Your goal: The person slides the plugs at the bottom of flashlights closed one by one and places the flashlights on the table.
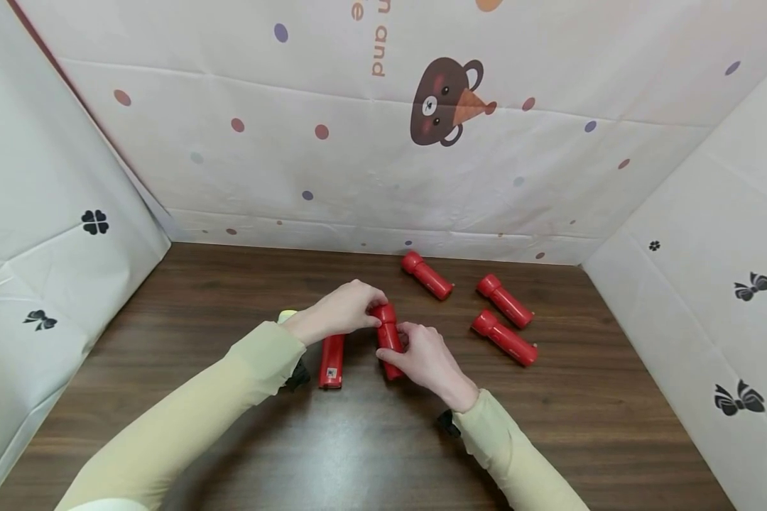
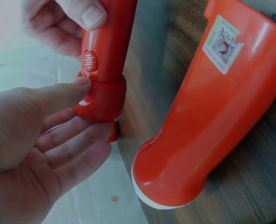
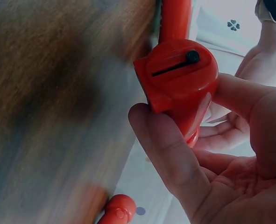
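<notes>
Left hand [image 1: 351, 309] and right hand [image 1: 425, 358] both grasp one red flashlight [image 1: 390, 335]. The left thumb and fingers pinch its wide head [image 2: 102, 100]; the right thumb and fingers clasp the barrel towards its tail end [image 3: 175, 77]. Neither hand is released.

Governing relation: the held flashlight's long axis runs between the two hands, wide head on the far side with the left, tail end on the near side with the right, the head end leaning slightly left. On the barrel a slide switch [image 2: 89, 61] sits close behind the head, beside the left thumb and between the two grasps. The tail end carries a black peg [image 3: 192, 57]. Whether the flashlight touches the tabletop [image 1: 332, 454] cannot be determined.

Left of the grip, near it but apart, lies a stickered flashlight [image 1: 334, 355], tail end towards the person, its upper part passing beneath the left wrist; the left hand is nearer to it. Three more red flashlights lie right of the grip, heads angled away and left: a far flashlight [image 1: 430, 278] beyond the grip, a middle flashlight [image 1: 508, 304], and a lower flashlight [image 1: 508, 341] nearer the right hand than the left.
</notes>
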Motion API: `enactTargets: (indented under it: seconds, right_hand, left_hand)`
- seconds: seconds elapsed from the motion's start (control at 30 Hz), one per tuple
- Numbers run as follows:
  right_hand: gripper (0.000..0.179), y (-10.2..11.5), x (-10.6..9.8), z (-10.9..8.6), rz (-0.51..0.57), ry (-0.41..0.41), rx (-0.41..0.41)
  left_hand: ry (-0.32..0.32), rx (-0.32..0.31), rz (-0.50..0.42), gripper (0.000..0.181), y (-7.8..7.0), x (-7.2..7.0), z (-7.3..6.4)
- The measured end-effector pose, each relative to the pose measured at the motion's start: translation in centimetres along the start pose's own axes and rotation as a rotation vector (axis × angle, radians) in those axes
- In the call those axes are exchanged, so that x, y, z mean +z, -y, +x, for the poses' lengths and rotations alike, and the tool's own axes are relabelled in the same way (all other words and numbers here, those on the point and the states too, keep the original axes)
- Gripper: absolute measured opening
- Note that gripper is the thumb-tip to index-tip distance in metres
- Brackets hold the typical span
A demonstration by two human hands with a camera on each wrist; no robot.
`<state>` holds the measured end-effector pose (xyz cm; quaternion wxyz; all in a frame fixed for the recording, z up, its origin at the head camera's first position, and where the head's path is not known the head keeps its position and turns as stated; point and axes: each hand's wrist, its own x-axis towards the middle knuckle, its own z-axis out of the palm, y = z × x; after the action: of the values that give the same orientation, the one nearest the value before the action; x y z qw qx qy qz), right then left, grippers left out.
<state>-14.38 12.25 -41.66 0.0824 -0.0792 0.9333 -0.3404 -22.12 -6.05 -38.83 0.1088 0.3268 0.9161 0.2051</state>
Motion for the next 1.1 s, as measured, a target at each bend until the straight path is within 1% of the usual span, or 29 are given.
enactTargets:
  seconds: [0.1, 0.2, 0.47, 0.63, 0.87, 1.1]
  right_hand:
    - [0.039, -0.14, 0.22, 0.07, -0.011, 0.008, 0.007]
    - [0.036, -0.24, 0.44, 0.10, -0.012, 0.021, 0.008]
    - [0.031, -0.23, 0.77, 0.21, -0.038, 0.023, -0.015]
    - [0.026, -0.12, 0.78, 0.25, -0.038, 0.037, -0.016]
    - [0.026, -0.09, 0.89, 0.31, -0.067, 0.043, -0.020]
    - [0.027, -0.06, 1.04, 0.26, -0.081, 0.043, -0.026]
  left_hand:
    - [0.013, 0.010, 0.016, 0.026, 0.15, 0.25, 0.29]
    - [0.031, 0.004, 0.017, 0.024, 0.23, 0.39, 0.47]
    - [0.059, -0.007, 0.031, 0.019, 0.09, 0.29, 0.69]
    - [0.070, -0.018, 0.033, 0.023, 0.09, 0.28, 0.76]
    - [0.085, -0.001, 0.058, 0.024, 0.22, 0.28, 0.80]
    - [0.091, 0.003, 0.071, 0.026, 0.33, 0.49, 0.79]
